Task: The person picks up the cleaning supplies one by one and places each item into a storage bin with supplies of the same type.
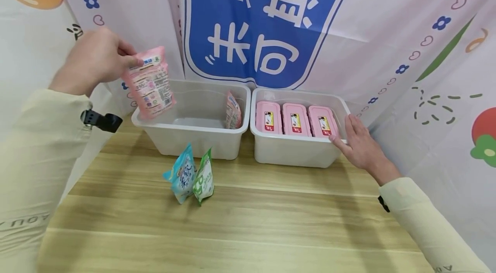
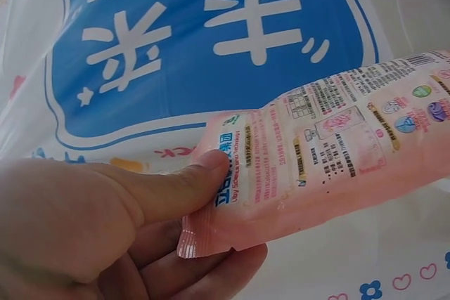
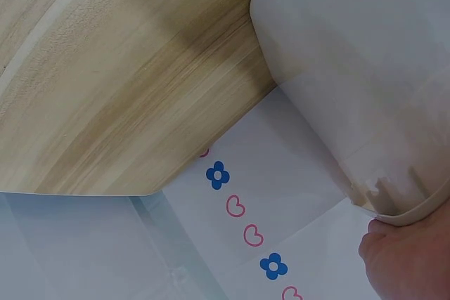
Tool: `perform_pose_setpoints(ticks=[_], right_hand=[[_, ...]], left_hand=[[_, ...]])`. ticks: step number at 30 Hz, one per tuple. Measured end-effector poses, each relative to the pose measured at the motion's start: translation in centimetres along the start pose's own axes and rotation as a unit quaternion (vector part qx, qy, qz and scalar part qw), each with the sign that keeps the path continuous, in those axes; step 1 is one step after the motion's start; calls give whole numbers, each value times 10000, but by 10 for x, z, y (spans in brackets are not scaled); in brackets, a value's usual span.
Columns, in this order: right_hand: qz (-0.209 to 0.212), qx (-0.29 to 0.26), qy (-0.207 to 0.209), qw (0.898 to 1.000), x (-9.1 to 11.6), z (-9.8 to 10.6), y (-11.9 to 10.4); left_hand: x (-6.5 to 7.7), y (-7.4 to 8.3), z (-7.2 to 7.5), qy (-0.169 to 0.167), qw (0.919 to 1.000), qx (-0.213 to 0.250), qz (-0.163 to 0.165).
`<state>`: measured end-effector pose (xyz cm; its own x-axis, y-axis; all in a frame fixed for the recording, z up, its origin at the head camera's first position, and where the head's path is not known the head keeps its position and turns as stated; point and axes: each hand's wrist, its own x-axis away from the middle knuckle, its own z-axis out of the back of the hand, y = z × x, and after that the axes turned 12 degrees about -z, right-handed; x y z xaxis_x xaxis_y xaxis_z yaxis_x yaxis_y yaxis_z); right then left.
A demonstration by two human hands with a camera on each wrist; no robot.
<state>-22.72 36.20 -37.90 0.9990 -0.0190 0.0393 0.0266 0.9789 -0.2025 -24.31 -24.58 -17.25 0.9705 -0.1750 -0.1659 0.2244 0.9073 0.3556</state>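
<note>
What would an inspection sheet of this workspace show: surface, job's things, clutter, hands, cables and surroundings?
Surface: wood-grain table, bearing two bins side by side.
Job's things: held pink packet raised at the left end of the left bin; second pink packet inside that bin, at its right end; blue packet and green packet on the table in front of it; three pink boxes in a row in the right bin.
Clutter: nothing seen.
Hands: left hand pinches the held pink packet by its top end; right hand rests on the right bin's rim, at its right end.
Cables: nothing seen.
Surroundings: printed white backdrop with a blue panel behind the bins.
</note>
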Motion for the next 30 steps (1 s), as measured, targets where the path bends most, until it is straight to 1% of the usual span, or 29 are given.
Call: perform_pose_setpoints(ticks=[4,7,12,15,20,27,30], right_hand=[[-19,20,-6,10000,0,1,-1],[-37,49,5,10000,0,1,-1],[-46,52,19,10000,0,1,-1],[-54,40,13,10000,1,0,-1],[-44,23,27,10000,1,0,-1],[-39,3,38,10000,0,-1,0],[-68,7,24,10000,0,-1,-1]], left_hand=[[-4,0,-9,41,10000,63,39],[-8,-1,-16,101,9999,63,-17],[-14,-6,-26,153,9998,100,-126],[-16,-9,-32,118,9998,91,-123],[-18,-15,-43,76,9998,155,-47],[-19,-24,-60,155,9994,249,-156],[-19,-27,-68,178,9992,318,-132]])
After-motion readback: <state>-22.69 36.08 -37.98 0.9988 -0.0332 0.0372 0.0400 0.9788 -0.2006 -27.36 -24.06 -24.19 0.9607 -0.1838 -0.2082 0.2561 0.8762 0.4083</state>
